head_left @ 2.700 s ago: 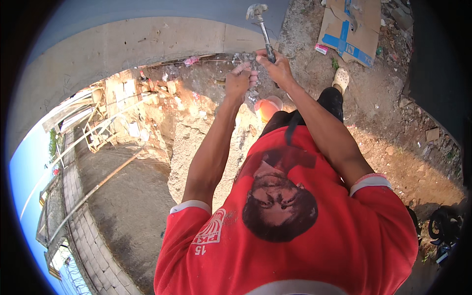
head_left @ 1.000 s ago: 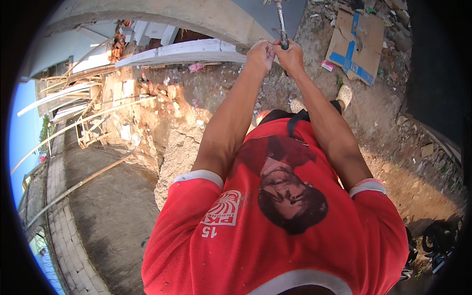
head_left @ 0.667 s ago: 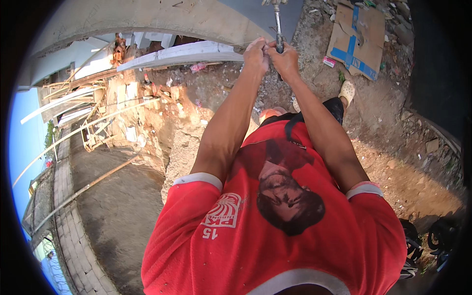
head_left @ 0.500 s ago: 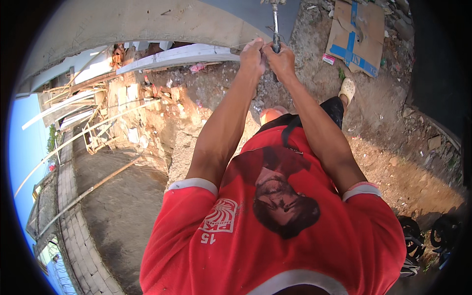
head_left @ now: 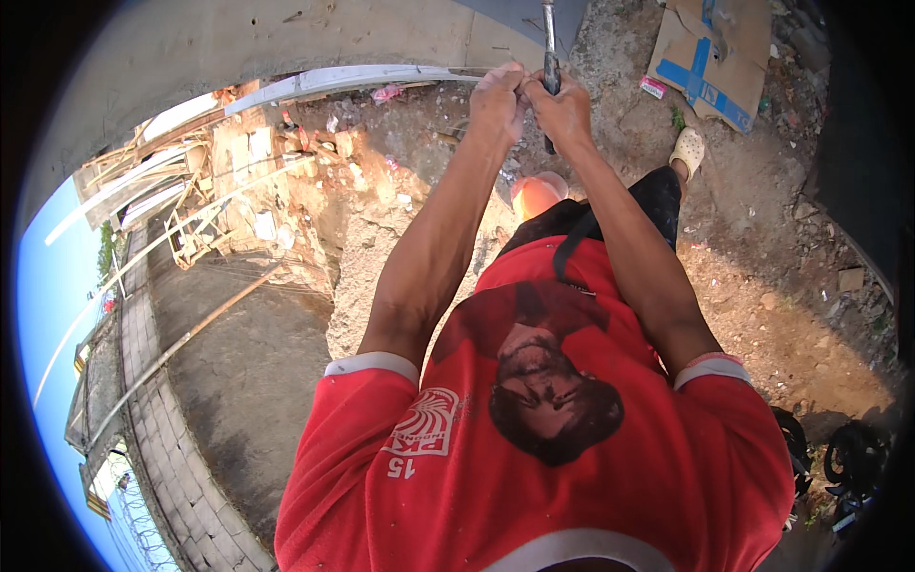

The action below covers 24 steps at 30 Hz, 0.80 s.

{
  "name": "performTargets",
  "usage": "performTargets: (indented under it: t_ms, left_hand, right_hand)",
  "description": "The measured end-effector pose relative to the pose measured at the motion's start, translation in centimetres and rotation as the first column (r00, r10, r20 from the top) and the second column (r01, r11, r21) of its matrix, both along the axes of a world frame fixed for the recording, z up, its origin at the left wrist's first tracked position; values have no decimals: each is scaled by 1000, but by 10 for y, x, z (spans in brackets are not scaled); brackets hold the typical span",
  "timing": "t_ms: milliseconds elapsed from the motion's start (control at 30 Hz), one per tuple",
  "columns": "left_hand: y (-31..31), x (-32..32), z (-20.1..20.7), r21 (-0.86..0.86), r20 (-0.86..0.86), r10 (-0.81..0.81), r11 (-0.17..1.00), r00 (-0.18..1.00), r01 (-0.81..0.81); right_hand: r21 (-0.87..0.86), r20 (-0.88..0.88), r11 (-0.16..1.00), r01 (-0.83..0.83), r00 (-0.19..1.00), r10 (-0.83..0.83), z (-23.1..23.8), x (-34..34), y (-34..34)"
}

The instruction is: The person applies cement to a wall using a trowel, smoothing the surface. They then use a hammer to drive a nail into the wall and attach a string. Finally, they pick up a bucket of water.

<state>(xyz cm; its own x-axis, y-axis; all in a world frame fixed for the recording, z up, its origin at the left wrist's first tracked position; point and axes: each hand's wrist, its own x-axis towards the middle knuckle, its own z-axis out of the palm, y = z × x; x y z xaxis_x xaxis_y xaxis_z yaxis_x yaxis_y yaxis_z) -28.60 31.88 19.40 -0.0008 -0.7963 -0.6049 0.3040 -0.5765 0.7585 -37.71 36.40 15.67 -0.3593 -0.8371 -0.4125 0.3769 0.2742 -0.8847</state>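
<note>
My right hand [head_left: 564,107] is closed around the black grip of a hammer [head_left: 550,71]. Its bright metal shaft points up out of the picture, and its head is out of view. The grip's lower end pokes out below my fingers. Right beside it, my left hand [head_left: 498,100] is closed with the fingertips pinched together. A thin line, string or wire, runs from the left to these fingertips. The two hands touch or nearly touch at the fingers. What lies between their fingertips is too small to make out.
A long pale beam [head_left: 334,82] lies along a concrete slab [head_left: 238,38]. Flattened cardboard [head_left: 720,57] with blue tape rests on the rubble ground. An orange rounded object [head_left: 536,195] sits by my legs. Wooden scraps [head_left: 195,205] and a long pole [head_left: 191,338] are at left.
The view has shifted slightly, so the ground things appear farther right. The hammer's head has passed out at the top, and more of its grip shows below my right hand.
</note>
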Motion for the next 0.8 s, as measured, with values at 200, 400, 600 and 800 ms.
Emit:
performTargets:
  t_ms: [200,400,600,800]
  left_hand:
    - [-1,-5,0,-22,-39,-110,994,993,109]
    - [4,-9,9,-1,9,-7,1000,1000,7]
    - [7,-10,14,-69,76,-94,993,993,99]
    - [3,-10,13,59,91,-79,996,993,74]
  right_hand:
    - [3,58,1000,16,998,-16,-1,-4,6]
    - [9,78,1000,20,997,-21,3,-1,8]
    - [11,58,1000,26,998,-27,5,-1,7]
    - [8,97,1000,2,995,-3,0,-7,6]
